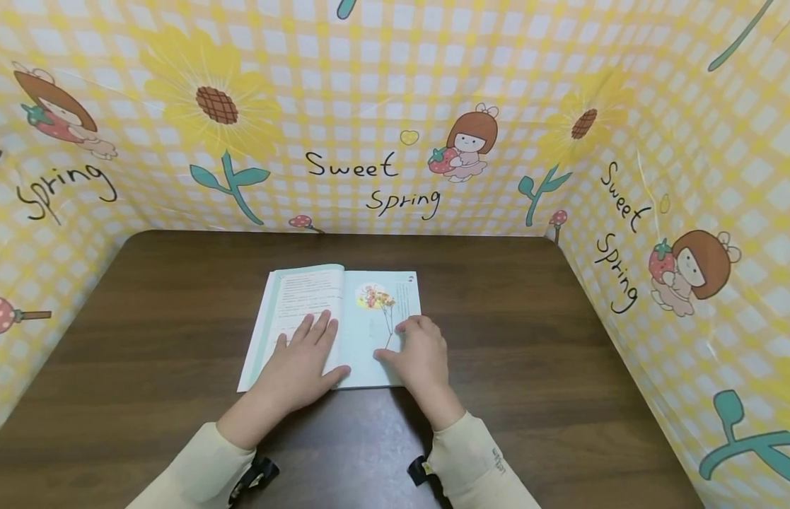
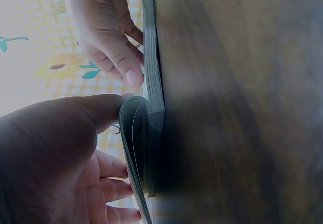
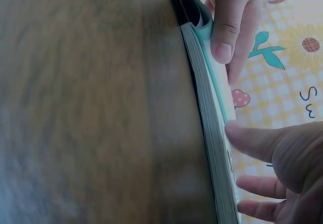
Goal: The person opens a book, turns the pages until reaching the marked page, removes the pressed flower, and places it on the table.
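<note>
An open book (image 1: 344, 304) with pale green pages lies flat on the brown table (image 1: 528, 332), near its middle. My left hand (image 1: 302, 360) lies flat on the left page, fingers straight, thumb at the lower edge near the spine. My right hand (image 1: 420, 353) rests on the right page with its fingers bent, fingertips touching the page below a flower picture (image 1: 377, 297). In the left wrist view the book (image 2: 151, 98) is seen edge-on, with the left thumb (image 2: 101, 110) against curved pages. The right wrist view has the book's edge (image 3: 212, 133) and the right thumb (image 3: 252, 138) pressing on it.
Yellow checked sheeting with sunflowers and "Sweet Spring" lettering (image 1: 369, 184) walls the table at the back and on both sides. Bare wood surrounds the book. Cream sleeves (image 1: 477, 459) cover both forearms, with black wrist mounts (image 1: 257, 477) below them.
</note>
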Demonstrator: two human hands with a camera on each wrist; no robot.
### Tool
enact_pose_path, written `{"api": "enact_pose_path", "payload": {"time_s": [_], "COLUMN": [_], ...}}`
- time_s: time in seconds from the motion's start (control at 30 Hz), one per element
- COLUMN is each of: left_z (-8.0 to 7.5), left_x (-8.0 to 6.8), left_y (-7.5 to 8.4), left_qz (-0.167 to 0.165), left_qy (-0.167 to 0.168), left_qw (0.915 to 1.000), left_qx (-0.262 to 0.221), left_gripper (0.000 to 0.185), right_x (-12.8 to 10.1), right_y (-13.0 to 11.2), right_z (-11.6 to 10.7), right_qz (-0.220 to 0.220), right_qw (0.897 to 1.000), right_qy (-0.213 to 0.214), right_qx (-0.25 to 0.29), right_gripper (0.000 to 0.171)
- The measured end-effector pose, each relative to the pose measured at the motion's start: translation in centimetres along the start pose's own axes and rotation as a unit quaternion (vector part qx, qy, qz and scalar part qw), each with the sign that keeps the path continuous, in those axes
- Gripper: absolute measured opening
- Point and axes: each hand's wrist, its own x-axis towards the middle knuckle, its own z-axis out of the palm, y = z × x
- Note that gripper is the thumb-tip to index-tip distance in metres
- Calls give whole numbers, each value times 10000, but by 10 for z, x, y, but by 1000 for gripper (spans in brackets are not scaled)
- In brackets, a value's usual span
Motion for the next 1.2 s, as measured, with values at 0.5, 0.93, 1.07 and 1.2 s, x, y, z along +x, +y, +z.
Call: {"api": "enact_pose_path", "payload": {"time_s": [0.5,0.93,1.07,1.2], "left_z": [1,2,3,3], "left_x": [-1,-1,-1,-1], "left_y": [1,0,-1,0], "left_qz": [-24,-16,-27,-16], "left_qy": [-64,-84,-97,-104], "left_qw": [10000,10000,9999,9999], "left_qx": [0,-14,-8,5], "left_gripper": [89,90,89,89], "right_x": [4,13,16,19], "right_y": [15,24,27,29], "right_z": [-3,-11,-12,-12], "right_qz": [234,409,523,638], "right_qw": [9978,9944,9949,9949], "right_qy": [590,950,841,777], "right_qx": [179,200,172,42], "right_gripper": [25,16,20,24]}}
